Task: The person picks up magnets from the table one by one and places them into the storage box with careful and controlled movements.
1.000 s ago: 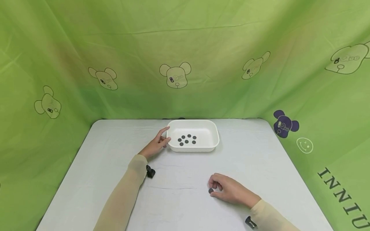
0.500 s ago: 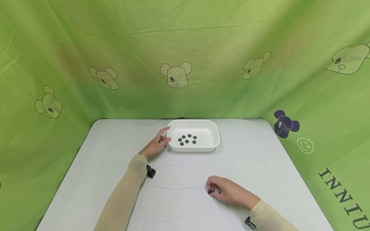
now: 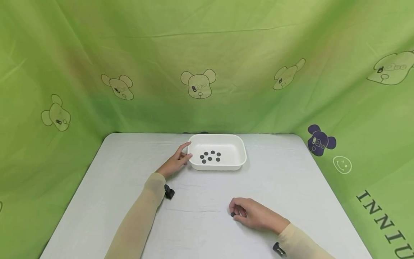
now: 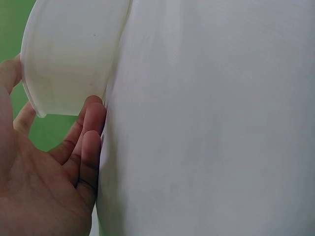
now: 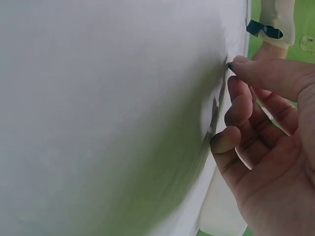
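Observation:
At the back of the table, in the head view, stands a white rectangular tray (image 3: 231, 153) with several small dark round discs (image 3: 210, 158) lying flat in its left half. My left hand (image 3: 173, 162) touches the tray's left end, thumb and index finger spread along the rim; in the left wrist view other fingers (image 4: 91, 145) lie low beside the tray wall (image 4: 74, 59). Close above the front right of the table, my right hand (image 3: 253, 214) pinches one dark disc (image 3: 233, 214) between thumb and index finger. Only a sliver of that disc (image 5: 230, 65) shows in the right wrist view.
A white cloth (image 3: 200, 194) with slight creases covers the table. Green curtains (image 3: 155, 111) printed with bear heads hang behind the table and along both sides. Each sleeve carries a black wrist mount (image 3: 169, 191).
My right hand has shifted slightly left, its fingers curling closer round the disc, so less of it shows. The left hand still touches the tray; the discs inside lie as before.

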Available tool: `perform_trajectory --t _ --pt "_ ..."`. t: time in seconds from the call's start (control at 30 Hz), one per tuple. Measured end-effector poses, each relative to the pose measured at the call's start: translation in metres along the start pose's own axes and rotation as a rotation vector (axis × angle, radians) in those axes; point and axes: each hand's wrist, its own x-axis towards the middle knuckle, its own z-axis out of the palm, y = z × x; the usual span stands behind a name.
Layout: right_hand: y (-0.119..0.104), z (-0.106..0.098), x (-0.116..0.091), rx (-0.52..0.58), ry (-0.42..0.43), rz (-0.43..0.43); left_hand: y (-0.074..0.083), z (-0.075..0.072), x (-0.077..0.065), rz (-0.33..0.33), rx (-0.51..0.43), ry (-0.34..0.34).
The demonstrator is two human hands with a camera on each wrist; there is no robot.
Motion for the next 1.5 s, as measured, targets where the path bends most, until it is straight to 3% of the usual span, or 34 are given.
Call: perform_trajectory --t 0.87,1.1,1.5 --pt "0.012 -0.021 0.025 -0.04 0.25 -0.016 -0.001 0.001 0.001 -0.004 0.0 -0.003" --pt "0.016 -0.03 0.035 -0.034 0.343 -0.037 -0.002 0.0 0.002 0.004 0.001 -0.001" --pt "0.02 -0.056 0.056 -0.018 0.434 0.013 -0.002 0.0 0.002 0.008 0.002 0.007"
